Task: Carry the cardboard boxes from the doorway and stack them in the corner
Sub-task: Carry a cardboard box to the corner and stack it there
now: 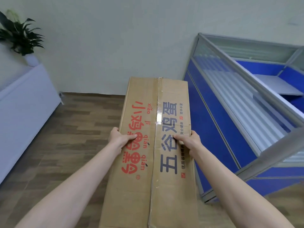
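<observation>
A long brown cardboard box [154,186] with red and dark printed characters and a taped centre seam stretches away from me, held above the wooden floor. My left hand [119,138] grips its left edge, thumb lying on the top face. My right hand [189,141] grips the right edge the same way, thumb on top. Both hands hold it about midway along its length. The box's underside and the fingers beneath it are hidden.
A blue office partition [218,132] with a glass upper panel stands close on the right. A white cabinet [24,109] with a potted plant [19,37] on top stands at the left. A pale wall [115,46] meets the wood floor [79,129] ahead.
</observation>
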